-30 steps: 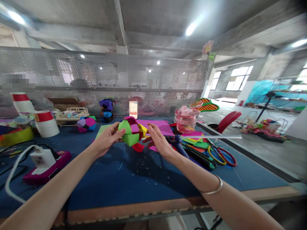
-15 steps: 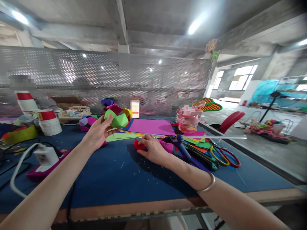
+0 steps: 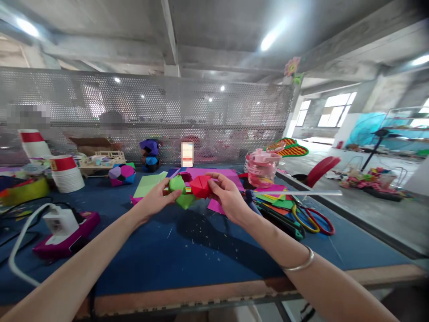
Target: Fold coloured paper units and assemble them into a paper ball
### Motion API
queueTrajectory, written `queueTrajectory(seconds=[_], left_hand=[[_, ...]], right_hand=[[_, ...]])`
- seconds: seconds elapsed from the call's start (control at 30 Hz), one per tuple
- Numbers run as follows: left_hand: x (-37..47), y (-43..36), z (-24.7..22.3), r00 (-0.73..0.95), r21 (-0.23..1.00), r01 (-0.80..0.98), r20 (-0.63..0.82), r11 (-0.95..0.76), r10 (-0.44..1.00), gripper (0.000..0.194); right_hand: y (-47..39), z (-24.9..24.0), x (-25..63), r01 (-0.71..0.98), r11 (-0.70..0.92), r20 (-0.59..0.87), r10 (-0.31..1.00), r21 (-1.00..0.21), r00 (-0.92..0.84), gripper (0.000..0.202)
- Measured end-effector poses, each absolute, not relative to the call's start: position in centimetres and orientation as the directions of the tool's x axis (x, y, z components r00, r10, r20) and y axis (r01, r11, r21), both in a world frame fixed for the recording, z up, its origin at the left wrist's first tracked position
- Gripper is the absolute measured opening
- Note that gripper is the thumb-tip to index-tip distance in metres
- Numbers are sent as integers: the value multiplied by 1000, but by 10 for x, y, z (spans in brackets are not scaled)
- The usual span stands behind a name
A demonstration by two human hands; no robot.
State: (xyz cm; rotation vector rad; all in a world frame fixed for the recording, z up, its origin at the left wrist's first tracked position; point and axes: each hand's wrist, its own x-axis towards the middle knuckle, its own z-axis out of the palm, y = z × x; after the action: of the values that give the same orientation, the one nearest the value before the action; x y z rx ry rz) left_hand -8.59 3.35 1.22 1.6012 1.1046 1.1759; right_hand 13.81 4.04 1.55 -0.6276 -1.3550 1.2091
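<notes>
Above the middle of the blue table, my left hand [image 3: 159, 195] grips a folded paper model whose green faces [image 3: 177, 184] point toward me. In the fingers of my right hand [image 3: 226, 192] is a folded red paper piece [image 3: 200, 186]. Its left edge meets the paper model or lies just in front of it; I cannot tell which. Behind both hands lie sheets of purple paper [image 3: 228, 175] and light green paper [image 3: 147, 184]. A blue glue gun [image 3: 251, 199] with a long clear glue stick [image 3: 301, 193] rests beside my right wrist, partly hidden.
Scissors [image 3: 315, 220], a dark green cutter [image 3: 284, 223] and a pink plastic jug [image 3: 263, 167] stand or lie to the right. On the left are a purple power strip [image 3: 67, 237], stacked paper cups [image 3: 67, 174] and a finished-looking paper ball [image 3: 122, 174]. A perforated metal screen [image 3: 208, 107] rises behind.
My right hand has lifted the red paper piece off the table and brought it to the paper model. My left hand has moved right and turned the model.
</notes>
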Motion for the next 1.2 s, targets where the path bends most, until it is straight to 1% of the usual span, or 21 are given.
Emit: queueTrajectory(seconds=[0.1, 0.17, 0.27, 0.37, 0.47, 0.57, 0.87, 0.97, 1.2], left_hand=[[-83, 30, 12, 238, 977, 95, 163, -190, 958, 53], [-83, 28, 14, 269, 991, 42, 114, -130, 956, 50], [-85, 28, 15, 300, 998, -15, 68, -66, 951, 50], [-87, 28, 15, 329, 997, -63, 54, -35, 943, 48], [-88, 29, 14, 338, 994, -108, 43, -7, 940, 39], [-87, 29, 14, 347, 992, -122, 29, 14, 937, 33], [-88, 30, 14, 333, 990, -141, 25, 24, 943, 27], [-87, 29, 14, 344, 990, -141, 28, 23, 938, 28], [-83, 26, 15, 346, 995, -101, 31, 5, 938, 43]], right_hand=[[40, 13, 137, -278, 247, 313, 921, -929, -230, 38], [41, 12, 137, -265, 232, 293, 930, -936, -223, 33], [42, 13, 138, -236, 220, 274, 934, -947, -230, 29], [40, 14, 138, -197, 201, 252, 927, -959, -279, 27], [38, 15, 138, -167, 185, 230, 924, -968, -305, 24], [38, 15, 138, -151, 181, 220, 926, -972, -305, 22], [43, 12, 139, -112, 207, 231, 929, -972, -289, 21], [43, 12, 138, -116, 214, 239, 928, -970, -286, 20], [38, 14, 135, -75, 220, 232, 936, -973, -263, 17]])
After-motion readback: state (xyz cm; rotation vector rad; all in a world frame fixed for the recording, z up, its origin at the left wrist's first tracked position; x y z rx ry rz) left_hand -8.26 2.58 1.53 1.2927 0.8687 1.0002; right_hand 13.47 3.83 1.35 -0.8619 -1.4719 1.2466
